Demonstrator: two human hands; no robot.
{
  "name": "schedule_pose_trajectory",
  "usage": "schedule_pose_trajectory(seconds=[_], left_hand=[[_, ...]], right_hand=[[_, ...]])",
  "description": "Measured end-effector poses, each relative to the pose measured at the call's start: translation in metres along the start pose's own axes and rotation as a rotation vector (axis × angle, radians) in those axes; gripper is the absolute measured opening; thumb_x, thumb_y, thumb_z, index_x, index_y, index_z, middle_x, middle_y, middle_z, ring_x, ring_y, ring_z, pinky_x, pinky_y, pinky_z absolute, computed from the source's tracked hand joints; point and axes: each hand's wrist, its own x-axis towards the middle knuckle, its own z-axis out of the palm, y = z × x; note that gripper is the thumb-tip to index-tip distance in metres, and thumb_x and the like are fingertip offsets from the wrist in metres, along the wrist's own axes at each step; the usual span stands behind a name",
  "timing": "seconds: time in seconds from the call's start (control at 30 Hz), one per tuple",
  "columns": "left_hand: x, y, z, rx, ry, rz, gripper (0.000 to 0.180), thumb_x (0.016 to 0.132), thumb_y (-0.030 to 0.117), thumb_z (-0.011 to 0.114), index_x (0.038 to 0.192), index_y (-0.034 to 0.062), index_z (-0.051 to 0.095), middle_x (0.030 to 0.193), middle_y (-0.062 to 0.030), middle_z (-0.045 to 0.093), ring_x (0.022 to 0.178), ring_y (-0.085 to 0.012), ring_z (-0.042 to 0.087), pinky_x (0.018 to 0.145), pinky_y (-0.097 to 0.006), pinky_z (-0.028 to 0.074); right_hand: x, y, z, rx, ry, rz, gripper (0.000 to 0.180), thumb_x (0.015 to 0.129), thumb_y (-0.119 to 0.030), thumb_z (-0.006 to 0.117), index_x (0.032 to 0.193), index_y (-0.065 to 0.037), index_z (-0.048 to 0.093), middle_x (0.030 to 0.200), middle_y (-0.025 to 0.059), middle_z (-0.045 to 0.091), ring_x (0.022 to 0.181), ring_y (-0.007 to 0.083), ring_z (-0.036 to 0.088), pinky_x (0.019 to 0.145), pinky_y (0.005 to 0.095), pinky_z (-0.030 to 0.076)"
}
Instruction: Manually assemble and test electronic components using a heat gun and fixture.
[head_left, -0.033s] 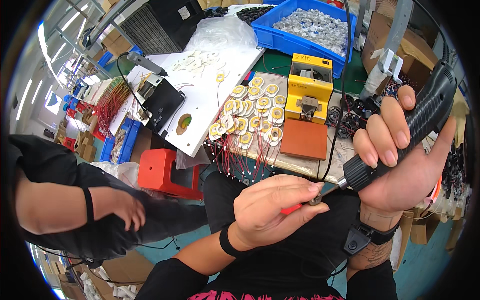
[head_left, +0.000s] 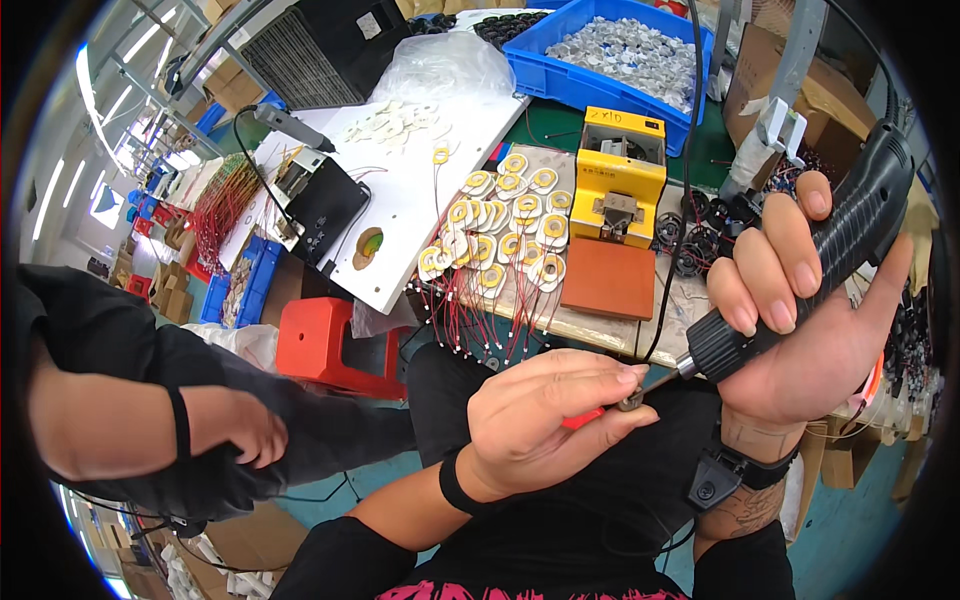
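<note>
My right hand (head_left: 800, 300) is wrapped round a black electric screwdriver (head_left: 850, 225), which points down and left. The screwdriver's thin metal bit (head_left: 662, 380) reaches the fingertips of my left hand (head_left: 550, 405). There, thumb and fingers pinch a small metal piece (head_left: 631, 401) at the end of the bit. A red part (head_left: 583, 419) shows between the same fingers; most of it is hidden in the hand, and I cannot tell its kind. Both hands are over my lap, in front of the bench edge.
On the bench lie several ring-shaped coils (head_left: 510, 220) with red wires, beside a yellow device (head_left: 620, 175) and a brown block (head_left: 608, 278). A blue bin (head_left: 610, 55) of pale parts stands behind. A co-worker's arm (head_left: 110, 425) and a red stool (head_left: 335, 345) are at left.
The co-worker's hand at the left has shifted slightly. My own hands and the screwdriver show no visible movement.
</note>
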Motion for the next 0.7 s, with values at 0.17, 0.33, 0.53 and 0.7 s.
schedule_pose_trajectory(seconds=[0.17, 0.33, 0.53, 0.7], left_hand=[[0.000, 0.003, -0.007, 0.028, 0.018, -0.051, 0.040, 0.077, 0.001, 0.090, 0.110, -0.0026, 0.068, 0.097, -0.0204, 0.075, 0.087, -0.0281, 0.076, 0.072, -0.034, 0.061], [0.004, -0.001, -0.009, 0.029, 0.027, -0.027, 0.041, 0.077, 0.002, 0.090, 0.111, -0.0023, 0.068, 0.098, -0.0205, 0.076, 0.087, -0.0276, 0.076, 0.073, -0.034, 0.061], [-0.003, -0.004, -0.006, 0.031, -0.018, -0.045, 0.042, 0.076, 0.003, 0.091, 0.112, -0.0014, 0.069, 0.098, -0.0200, 0.076, 0.087, -0.0270, 0.076, 0.073, -0.033, 0.061], [0.000, -0.003, -0.006, 0.017, -0.008, -0.037, 0.042, 0.077, 0.004, 0.091, 0.112, -0.0011, 0.069, 0.097, -0.0195, 0.076, 0.086, -0.0267, 0.076, 0.073, -0.034, 0.061]], right_hand=[[-0.001, 0.000, 0.000, -0.028, 0.025, 0.004, 0.050, 0.107, -0.057, 0.037, 0.115, -0.007, 0.042, 0.079, 0.0017, 0.045, 0.060, 0.0132, 0.045, 0.059, 0.0331, 0.041], [-0.001, -0.004, 0.001, -0.045, 0.040, -0.019, 0.050, 0.107, -0.057, 0.037, 0.114, -0.007, 0.041, 0.079, 0.0012, 0.045, 0.059, 0.0120, 0.043, 0.058, 0.0317, 0.040], [0.007, 0.002, 0.013, -0.030, 0.041, -0.033, 0.050, 0.107, -0.057, 0.037, 0.113, -0.008, 0.042, 0.078, 0.0008, 0.044, 0.059, 0.0116, 0.043, 0.057, 0.0314, 0.040], [0.004, 0.003, 0.009, -0.051, 0.059, -0.039, 0.050, 0.107, -0.057, 0.037, 0.113, -0.007, 0.042, 0.078, 0.0010, 0.044, 0.058, 0.0121, 0.043, 0.057, 0.0320, 0.040]])
